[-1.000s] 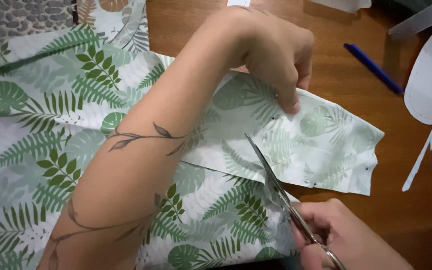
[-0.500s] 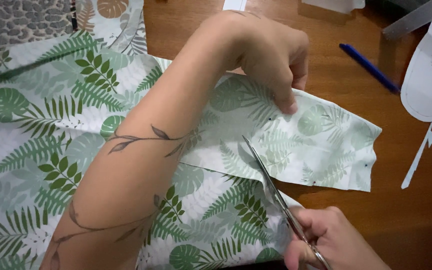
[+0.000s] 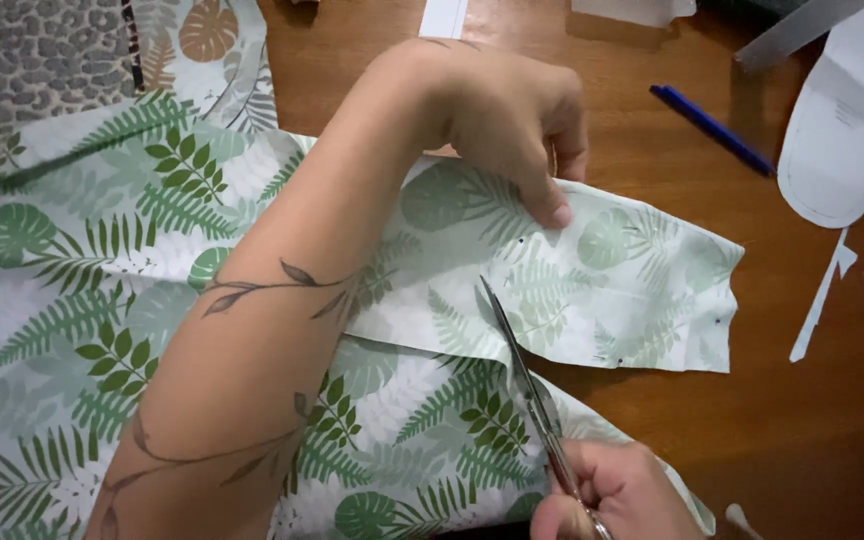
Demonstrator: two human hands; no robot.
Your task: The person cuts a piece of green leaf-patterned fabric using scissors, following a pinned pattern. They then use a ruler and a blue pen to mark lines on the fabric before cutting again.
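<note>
One sheet of white fabric (image 3: 102, 330) printed with green leaves is spread across the left and centre of the frame, over a brown wooden table (image 3: 772, 430). A folded-back flap is pinned at centre by the fingertips of the left hand (image 3: 507, 120). Scissors (image 3: 522, 385), blades nearly together, are gripped at lower centre by the closed right hand (image 3: 617, 495). A blue pen (image 3: 712, 130) and a white paper pattern (image 3: 837, 125) are seen at upper right.
</note>
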